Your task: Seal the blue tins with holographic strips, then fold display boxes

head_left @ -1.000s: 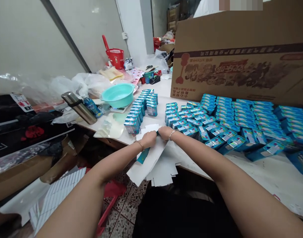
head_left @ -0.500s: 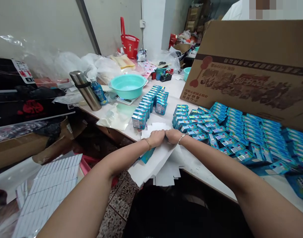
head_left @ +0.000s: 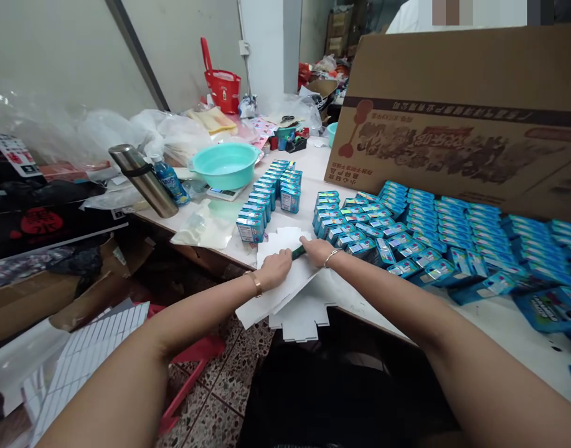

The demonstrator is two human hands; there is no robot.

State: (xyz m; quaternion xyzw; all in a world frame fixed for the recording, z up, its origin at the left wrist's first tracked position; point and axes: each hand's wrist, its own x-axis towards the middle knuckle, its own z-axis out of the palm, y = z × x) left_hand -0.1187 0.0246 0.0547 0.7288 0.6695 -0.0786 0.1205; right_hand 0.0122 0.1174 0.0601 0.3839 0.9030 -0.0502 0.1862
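Observation:
In the head view both of my hands are at the table's near edge over white die-cut box blanks (head_left: 300,325). My left hand (head_left: 276,269) is closed on one blank, its white inner side (head_left: 253,309) tilted up. My right hand (head_left: 317,251) pinches the far edge of the same blank. Between the two hands a dark green strip (head_left: 297,252) of its printed side shows. The fingertips are partly hidden behind the card. Blue filled-out small boxes (head_left: 251,229) stand in two rows just beyond my hands, and many more (head_left: 397,241) lie in rows to the right.
A large brown carton (head_left: 420,124) stands behind the boxes. On the left are a steel thermos (head_left: 145,183), a blue-labelled bottle (head_left: 170,180) and a turquoise basin (head_left: 226,163). Stacked white-edged cards (head_left: 93,354) lie low left, near a red stool (head_left: 192,379). Another person is behind the carton.
My hands have moved slightly apart, the left one lower, and the dark green strip now shows between them. The blank is less bent. The camera view has shifted right.

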